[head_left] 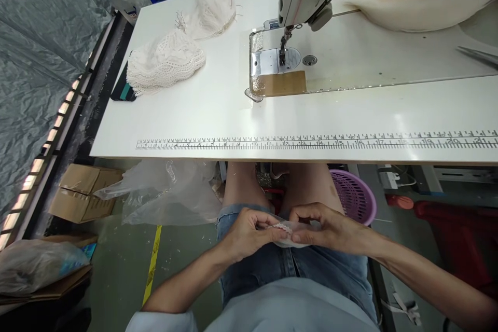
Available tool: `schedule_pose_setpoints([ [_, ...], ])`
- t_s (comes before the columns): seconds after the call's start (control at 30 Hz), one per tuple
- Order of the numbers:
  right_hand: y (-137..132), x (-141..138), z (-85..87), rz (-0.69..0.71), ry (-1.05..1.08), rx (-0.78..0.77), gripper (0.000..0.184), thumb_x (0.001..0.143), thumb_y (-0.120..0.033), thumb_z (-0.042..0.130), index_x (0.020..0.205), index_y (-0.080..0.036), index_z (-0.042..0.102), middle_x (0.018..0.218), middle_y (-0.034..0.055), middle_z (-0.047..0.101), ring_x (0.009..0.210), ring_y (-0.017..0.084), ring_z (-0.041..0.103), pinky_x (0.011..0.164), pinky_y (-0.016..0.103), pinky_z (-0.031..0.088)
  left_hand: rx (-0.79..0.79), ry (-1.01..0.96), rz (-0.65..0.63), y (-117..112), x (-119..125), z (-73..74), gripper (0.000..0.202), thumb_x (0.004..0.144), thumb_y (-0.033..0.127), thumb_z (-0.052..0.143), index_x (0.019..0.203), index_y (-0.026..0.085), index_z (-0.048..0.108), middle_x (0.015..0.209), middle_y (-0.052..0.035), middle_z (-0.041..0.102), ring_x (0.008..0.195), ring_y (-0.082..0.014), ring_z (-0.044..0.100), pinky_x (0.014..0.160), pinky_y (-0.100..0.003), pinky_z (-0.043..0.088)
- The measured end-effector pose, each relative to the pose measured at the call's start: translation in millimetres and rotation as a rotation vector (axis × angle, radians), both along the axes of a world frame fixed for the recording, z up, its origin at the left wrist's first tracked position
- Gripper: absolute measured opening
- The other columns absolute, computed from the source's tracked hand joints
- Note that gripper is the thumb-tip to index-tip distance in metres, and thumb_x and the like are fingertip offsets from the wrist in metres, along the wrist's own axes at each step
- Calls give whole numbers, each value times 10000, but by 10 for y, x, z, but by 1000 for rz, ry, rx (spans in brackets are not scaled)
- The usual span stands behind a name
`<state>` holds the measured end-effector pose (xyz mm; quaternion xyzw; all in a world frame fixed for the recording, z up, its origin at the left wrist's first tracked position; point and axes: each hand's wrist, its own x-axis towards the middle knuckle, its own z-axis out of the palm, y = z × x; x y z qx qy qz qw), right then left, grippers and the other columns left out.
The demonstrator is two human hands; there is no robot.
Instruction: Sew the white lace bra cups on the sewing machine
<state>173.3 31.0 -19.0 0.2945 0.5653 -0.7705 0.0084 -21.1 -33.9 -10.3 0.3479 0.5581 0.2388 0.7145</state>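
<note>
a white sewing table (218, 119) with a printed ruler (315, 143) along its front edge carries an industrial sewing machine (301, 0), set toward the rear edge. a cream fabric bundle (431, 0) fills the rear right corner. a perforated purple basket (352, 194) stands below the front edge, beside the seated person's right leg. near the left edge lies a stack of white scalloped lace (165, 62); just behind it, toward the rear edge, sits a gathered white lace piece (210, 13) with loose thread ends.

the left hand (251, 233) and right hand (327, 225) meet above the denim shorts (249, 270), in front of the table's front edge. each pinches, thumb against fingers, a small white lace-edged piece (286, 243), held between them off the table and well apart from the presser foot (282, 57). the smallest detail is its beaded-looking trim (282, 227), at the left fingertips.

progress, as judged: the trailing threads suggest that the gathered lace has been stitched, while the held piece appears to be in hand-handling, away from the needle. whether its seam is finished, and how many pieces remain, cannot be told.
</note>
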Motion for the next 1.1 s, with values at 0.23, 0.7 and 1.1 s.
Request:
schedule_pose_setpoints([
  [0.23,-8,61,-42,39,-41,43,364,784,-515,600,705,-160,570,642,-24,480,607,112,419,553,237,315,-128,-85,56,-7,-41,-48,342,616,423,776,754,114,728,676,-44,686,603,-105,567,597,-199,398],
  [0.7,-257,-134,-74,-315,-24,911,275,871,-332,566,1100,-230,450,968,59,554,838,179,578,683,274,484,336,205,308,135,59,-184,266,757,387,674,772,121,668,747,-28,559,697,-113,524,615,-203,414],
  [1.1,-28,-148,-48,-360,-1,489,306,917,-427,425,852,-181,593,750,33,608,693,162,553,590,240,409,662,426,124,122,-83,-34,354,826,245,582,1175,199,545,1182,-105,532,1107,-215,503,961,-352,399],
])
